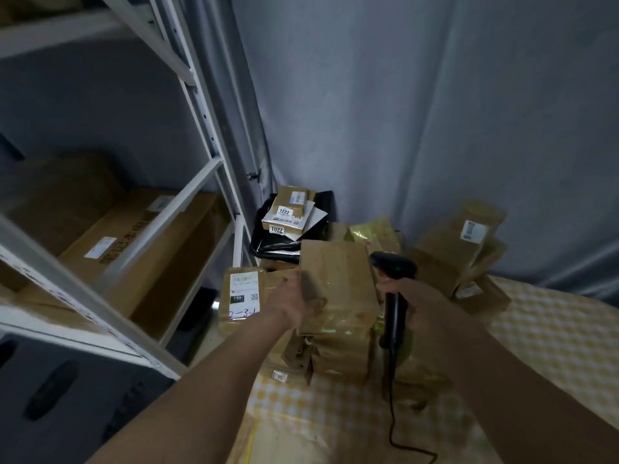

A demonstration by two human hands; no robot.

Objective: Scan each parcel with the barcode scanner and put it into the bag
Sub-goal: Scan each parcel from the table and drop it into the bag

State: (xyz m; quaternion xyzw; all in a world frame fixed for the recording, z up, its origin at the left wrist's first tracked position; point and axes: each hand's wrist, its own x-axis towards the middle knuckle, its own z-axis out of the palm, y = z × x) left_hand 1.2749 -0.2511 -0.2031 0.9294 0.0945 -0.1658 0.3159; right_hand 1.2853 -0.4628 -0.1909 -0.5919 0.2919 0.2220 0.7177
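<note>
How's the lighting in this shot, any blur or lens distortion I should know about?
Head view: dim and bluish, no hard shadows; the shelf frame bows from wide-angle distortion; the left hand on the box is motion-blurred; the scanner in the right hand is dark but distinct; the 1222 label reads clearly.

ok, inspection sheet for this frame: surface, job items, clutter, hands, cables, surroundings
Surface: table under a yellow checked cloth, mostly covered with parcels.
Job's things: black barcode scanner; brown taped parcel on top of the central stack; black bag at the back corner with labelled parcels, one marked 1222, on it.
Clutter: loose parcel pile at the right; parcel with a white label at the left.
Grippers: left hand grips the brown taped parcel; right hand holds the scanner.
Cables: scanner cord trails down over the cloth.
Surroundings: metal shelving with large cartons at the left; grey curtain behind.
</note>
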